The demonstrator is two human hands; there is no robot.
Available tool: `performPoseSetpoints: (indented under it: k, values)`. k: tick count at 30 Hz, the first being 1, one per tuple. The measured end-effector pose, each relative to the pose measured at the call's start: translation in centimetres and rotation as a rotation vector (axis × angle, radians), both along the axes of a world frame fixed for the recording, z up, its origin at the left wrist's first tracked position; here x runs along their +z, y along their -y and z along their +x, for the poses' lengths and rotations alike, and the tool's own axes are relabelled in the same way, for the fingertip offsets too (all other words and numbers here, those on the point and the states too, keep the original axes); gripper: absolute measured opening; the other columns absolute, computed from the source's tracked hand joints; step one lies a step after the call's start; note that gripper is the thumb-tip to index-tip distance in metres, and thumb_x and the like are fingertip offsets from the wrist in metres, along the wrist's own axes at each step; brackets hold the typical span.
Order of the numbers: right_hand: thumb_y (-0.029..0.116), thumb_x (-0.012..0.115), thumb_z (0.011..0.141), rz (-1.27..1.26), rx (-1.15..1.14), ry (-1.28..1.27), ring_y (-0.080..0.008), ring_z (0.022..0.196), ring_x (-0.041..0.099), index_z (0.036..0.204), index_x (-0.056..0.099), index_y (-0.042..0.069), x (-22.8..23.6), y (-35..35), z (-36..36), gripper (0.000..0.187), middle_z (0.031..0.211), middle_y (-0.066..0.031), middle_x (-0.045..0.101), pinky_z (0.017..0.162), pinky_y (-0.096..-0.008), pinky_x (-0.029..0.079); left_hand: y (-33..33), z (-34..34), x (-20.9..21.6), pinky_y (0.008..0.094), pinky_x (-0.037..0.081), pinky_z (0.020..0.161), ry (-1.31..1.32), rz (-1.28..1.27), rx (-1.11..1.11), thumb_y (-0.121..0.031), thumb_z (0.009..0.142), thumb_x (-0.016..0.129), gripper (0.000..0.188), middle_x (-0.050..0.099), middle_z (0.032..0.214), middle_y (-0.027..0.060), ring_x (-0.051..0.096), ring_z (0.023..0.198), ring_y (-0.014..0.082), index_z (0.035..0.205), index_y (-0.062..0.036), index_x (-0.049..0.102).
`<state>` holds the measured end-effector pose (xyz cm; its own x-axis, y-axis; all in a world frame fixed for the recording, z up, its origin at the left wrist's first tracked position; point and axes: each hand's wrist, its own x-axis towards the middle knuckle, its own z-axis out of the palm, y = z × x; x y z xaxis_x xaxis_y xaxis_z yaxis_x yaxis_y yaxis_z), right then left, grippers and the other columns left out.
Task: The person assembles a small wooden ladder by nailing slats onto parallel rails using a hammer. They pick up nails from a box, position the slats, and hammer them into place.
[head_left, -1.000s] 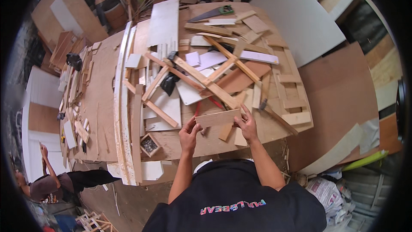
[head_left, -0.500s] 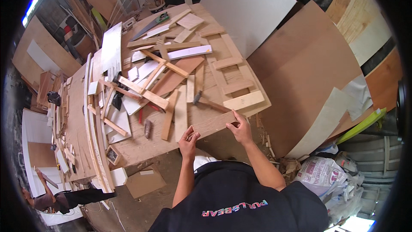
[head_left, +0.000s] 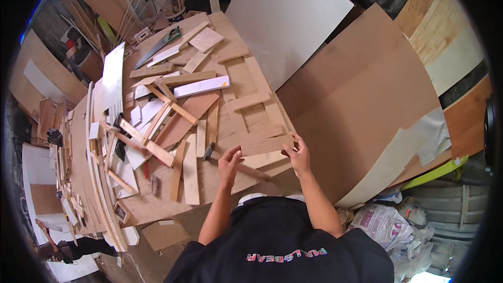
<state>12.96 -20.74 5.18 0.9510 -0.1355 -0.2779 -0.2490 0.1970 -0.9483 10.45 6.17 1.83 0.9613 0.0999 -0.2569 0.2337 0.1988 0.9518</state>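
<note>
A short flat wooden board [head_left: 267,147] is held level between both my hands, above the near right part of the workbench. My left hand [head_left: 229,165] pinches its left end, and my right hand [head_left: 298,157] is closed on its right end. Under the board lies a ladder-like wooden frame [head_left: 251,100] with crosspieces, its near end partly covered. Close to my left hand rests a hammer [head_left: 209,151], its handle passing below that hand toward the bench edge.
Wood strips and offcuts [head_left: 191,173] crowd the workbench [head_left: 167,202]. A green-handled handsaw [head_left: 157,47] lies at the far end. Large brown sheets [head_left: 361,99] lean at the right, near plastic sacks [head_left: 382,225]. Another person [head_left: 68,250] works at the lower left.
The board has moved from the bench's near edge to above the frame, still between both my hands. The view has shifted, so the bench sits further left.
</note>
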Motion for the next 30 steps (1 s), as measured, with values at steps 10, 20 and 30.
performPoseSetpoints:
  k: [10,20,30]
  values:
    - [0.02,0.067,0.104,0.188,-0.007,-0.188,-0.016,0.106,0.066,0.139,0.058,0.001,-7.7,2.4,16.6,0.041,0.121,-0.0073,0.068,0.093,-0.0345,0.054,2.2,15.4,-8.4,0.0466,0.05,0.098,-0.115,0.884,0.298,-0.025,0.088,0.08,0.055,0.064,0.12,0.0237,0.062,0.112,0.0403,0.134,0.0006,0.064]
    - [0.033,0.064,0.105,-0.373,0.092,-0.103,-0.0157,0.113,0.062,0.132,0.066,-0.004,-11.1,1.6,19.8,0.046,0.122,-0.0063,0.072,0.103,-0.0327,0.047,5.3,15.2,-8.3,0.0484,0.048,0.103,-0.203,1.032,0.395,-0.018,0.071,0.092,0.071,0.06,0.122,0.0229,0.059,0.116,0.0424,0.132,-0.0004,0.061]
    - [0.028,0.066,0.105,-0.079,0.16,-0.039,-0.0123,0.109,0.062,0.134,0.065,-0.002,-10.6,3.4,18.4,0.041,0.12,-0.004,0.07,0.1,-0.0305,0.048,5.8,15.6,-8.7,0.0495,0.048,0.103,-0.2,1.053,0.434,-0.019,0.064,0.091,0.08,0.057,0.12,0.0251,0.057,0.113,0.0436,0.133,0.0005,0.056]
